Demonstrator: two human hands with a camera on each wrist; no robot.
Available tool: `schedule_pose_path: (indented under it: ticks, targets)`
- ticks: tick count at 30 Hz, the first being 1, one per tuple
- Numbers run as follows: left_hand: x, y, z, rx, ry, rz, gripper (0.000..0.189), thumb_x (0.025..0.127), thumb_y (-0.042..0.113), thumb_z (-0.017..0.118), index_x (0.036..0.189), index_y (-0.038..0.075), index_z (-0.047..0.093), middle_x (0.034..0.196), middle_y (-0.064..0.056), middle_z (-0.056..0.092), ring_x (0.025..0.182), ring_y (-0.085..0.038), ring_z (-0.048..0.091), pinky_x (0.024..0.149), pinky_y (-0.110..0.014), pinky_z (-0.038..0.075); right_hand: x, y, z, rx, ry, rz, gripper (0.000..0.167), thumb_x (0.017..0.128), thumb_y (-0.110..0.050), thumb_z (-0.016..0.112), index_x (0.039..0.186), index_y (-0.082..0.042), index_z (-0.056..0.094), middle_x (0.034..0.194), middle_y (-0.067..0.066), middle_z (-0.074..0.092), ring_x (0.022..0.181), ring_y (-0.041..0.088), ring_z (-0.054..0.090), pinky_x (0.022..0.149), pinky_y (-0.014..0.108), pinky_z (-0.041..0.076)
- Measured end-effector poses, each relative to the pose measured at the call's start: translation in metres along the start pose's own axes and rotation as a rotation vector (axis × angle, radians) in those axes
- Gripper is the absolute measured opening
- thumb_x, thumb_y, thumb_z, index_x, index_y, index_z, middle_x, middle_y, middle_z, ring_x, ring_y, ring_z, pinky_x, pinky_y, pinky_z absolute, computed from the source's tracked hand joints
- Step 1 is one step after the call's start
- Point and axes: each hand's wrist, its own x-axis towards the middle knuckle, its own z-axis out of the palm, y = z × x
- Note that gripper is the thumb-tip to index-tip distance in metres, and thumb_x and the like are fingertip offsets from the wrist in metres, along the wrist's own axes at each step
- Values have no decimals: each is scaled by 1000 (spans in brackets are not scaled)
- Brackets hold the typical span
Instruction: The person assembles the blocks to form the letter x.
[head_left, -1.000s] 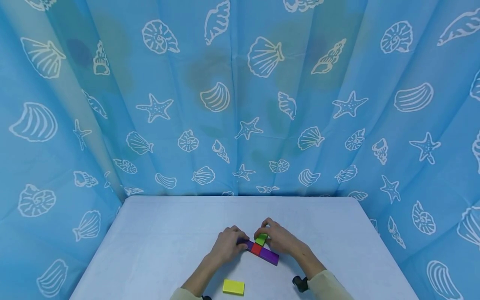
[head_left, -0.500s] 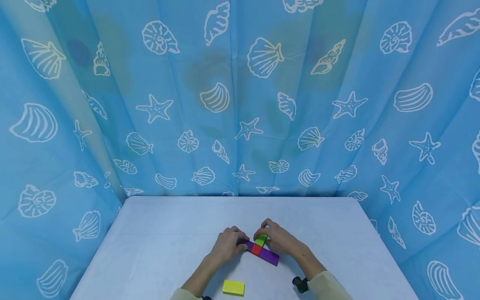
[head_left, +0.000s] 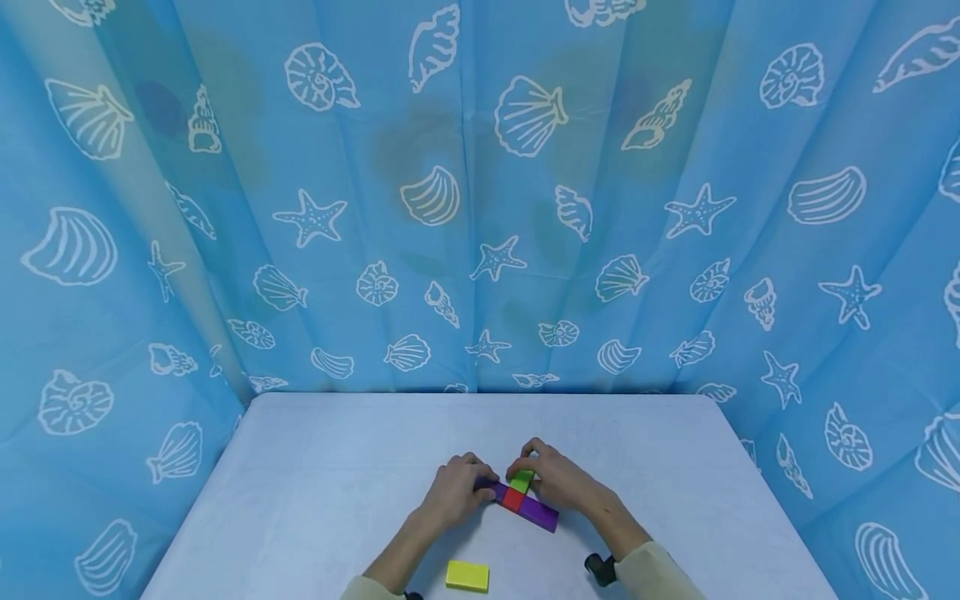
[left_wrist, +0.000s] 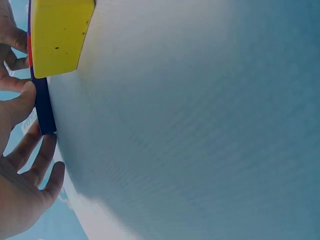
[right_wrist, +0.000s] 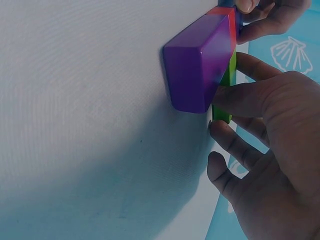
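A row of blocks lies slanted on the white table in the head view: a dark blue-purple block at the left end, a red block in the middle, a purple block at the right end. My left hand pinches the dark end block between thumb and fingers. With thumb and fingers, my right hand grips a green block, which sits against the far side of the row near the red block. The right thumb partly covers the green block in the right wrist view.
A yellow block lies apart, nearer the person, between the forearms. The white table ends at a blue shell-print curtain behind and at the sides.
The green block and right fingertips have edged very slightly left. The left hand, the row and the yellow block stay where they were.
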Motion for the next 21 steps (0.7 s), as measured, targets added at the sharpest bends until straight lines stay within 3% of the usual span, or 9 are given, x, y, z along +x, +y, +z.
schedule_pose_path:
  ticks: [13, 21]
  targets:
    - [0, 0, 0, 7, -5, -2, 22, 87, 28, 80, 109, 23, 77, 106, 3, 66, 100, -18, 59, 87, -43, 49, 1, -1, -2, 3, -1, 2, 40, 92, -5, 69, 117, -36, 72, 123, 0, 52, 117, 25, 56, 98, 46, 52]
    - [1, 0, -1, 6, -23, -12, 23, 88, 29, 79, 110, 24, 77, 107, 4, 66, 101, -18, 59, 89, -43, 49, -6, -2, -5, -13, 12, 19, 38, 94, -14, 68, 127, -31, 67, 130, 2, 51, 118, 25, 56, 98, 47, 52]
